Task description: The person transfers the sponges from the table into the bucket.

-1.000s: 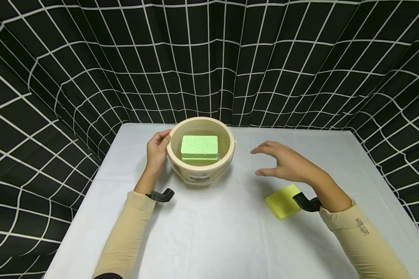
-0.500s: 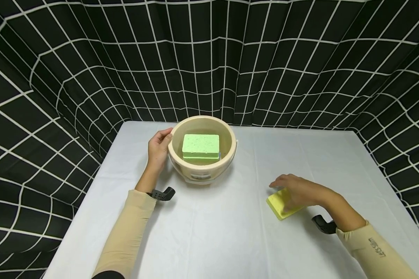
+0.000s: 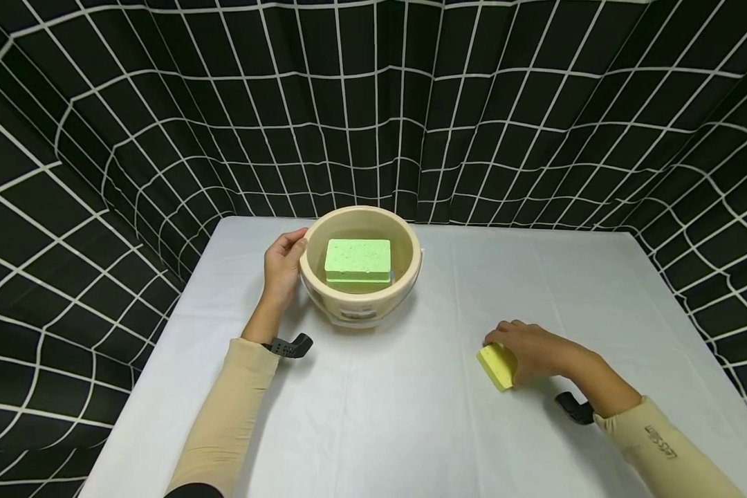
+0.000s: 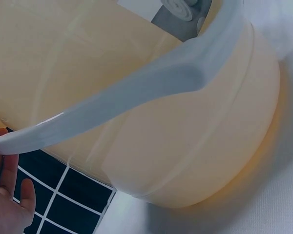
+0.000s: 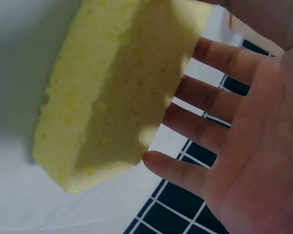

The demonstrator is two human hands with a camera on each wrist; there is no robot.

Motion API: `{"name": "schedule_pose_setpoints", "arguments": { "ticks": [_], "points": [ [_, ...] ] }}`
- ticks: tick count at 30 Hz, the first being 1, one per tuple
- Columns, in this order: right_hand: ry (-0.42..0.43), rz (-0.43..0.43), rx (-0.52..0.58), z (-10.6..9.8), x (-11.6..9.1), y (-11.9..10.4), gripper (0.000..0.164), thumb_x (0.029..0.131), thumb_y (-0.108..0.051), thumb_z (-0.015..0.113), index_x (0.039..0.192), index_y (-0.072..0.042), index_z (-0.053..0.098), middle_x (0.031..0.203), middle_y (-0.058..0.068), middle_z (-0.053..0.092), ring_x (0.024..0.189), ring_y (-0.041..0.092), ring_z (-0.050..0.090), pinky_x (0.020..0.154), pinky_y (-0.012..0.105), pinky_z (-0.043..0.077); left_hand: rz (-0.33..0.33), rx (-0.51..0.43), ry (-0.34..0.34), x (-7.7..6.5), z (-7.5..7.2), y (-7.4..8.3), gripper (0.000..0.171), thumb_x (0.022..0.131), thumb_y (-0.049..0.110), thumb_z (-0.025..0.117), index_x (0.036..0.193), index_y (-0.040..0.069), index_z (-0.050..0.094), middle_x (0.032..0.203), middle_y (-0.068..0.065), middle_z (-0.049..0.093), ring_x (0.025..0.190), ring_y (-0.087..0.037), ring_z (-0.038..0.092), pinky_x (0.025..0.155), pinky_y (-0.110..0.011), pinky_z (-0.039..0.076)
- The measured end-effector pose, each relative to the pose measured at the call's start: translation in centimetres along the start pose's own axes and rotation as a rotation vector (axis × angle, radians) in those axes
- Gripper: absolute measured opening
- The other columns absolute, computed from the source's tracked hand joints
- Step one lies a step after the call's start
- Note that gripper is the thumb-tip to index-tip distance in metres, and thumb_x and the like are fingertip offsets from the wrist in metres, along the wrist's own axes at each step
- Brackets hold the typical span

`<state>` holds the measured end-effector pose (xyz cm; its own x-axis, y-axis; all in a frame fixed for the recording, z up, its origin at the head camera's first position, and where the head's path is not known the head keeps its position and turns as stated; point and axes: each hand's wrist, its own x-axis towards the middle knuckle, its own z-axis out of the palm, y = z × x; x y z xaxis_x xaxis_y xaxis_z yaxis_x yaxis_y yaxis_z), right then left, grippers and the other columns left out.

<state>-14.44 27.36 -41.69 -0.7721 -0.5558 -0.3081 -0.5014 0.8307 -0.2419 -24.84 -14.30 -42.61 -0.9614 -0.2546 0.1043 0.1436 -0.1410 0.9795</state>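
On the left of a cream bucket [image 3: 316,287], my left hand [image 3: 281,266] grips the rim with the thumb near the edge. The left wrist view shows that hand's fingers [image 4: 10,170] at the lower left, by the bucket's pale handle [image 4: 136,90]. A green sponge [image 3: 357,257] lies inside the bucket; a small bit of blue shows beside it. To the right, my right hand [image 3: 532,351] holds a yellow sponge [image 3: 496,366] by its edges. In the right wrist view the fingertips touch one long side of the yellow sponge [image 5: 122,92], the thumb side at the top.
A white cloth [image 3: 398,408] covers the table. Black curtains [image 3: 373,104] with a white grid stand close behind the bucket and along both sides. A printed label [image 3: 357,315] is on the bucket's front.
My right hand has come down and toward me from beside the bucket onto the yellow sponge and taken hold of it. The left hand stays at the bucket rim.
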Motion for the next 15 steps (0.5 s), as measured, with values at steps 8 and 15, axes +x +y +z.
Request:
{"name": "schedule_pose_setpoints", "arguments": {
  "ticks": [8,15],
  "points": [
    [0.010,0.020,-0.008,0.0,0.2,0.1,0.067,0.050,-0.023,0.083,0.110,-0.017,0.054,0.096,-0.006,0.052,0.084,0.012,0.046,0.072,0.032,0.042,-0.005,0.019,-0.002,0.0,0.1,0.0,0.027,0.086,0.008,0.055,0.112,-0.003,0.057,0.098,0.001,0.062,0.090,-0.005,0.059,0.078,-0.012,0.053],
    [0.110,0.071,0.020,-2.2,1.0,0.4,0.072,0.059,-0.032,0.079,0.119,-0.010,0.047,0.096,-0.002,0.055,0.080,0.013,0.047,0.066,0.026,0.043,-0.002,0.012,0.003,-0.1,0.0,0.1,0.027,0.087,0.007,0.054,0.111,-0.004,0.058,0.100,-0.002,0.062,0.091,-0.006,0.060,0.078,-0.013,0.053]
  ]
}}
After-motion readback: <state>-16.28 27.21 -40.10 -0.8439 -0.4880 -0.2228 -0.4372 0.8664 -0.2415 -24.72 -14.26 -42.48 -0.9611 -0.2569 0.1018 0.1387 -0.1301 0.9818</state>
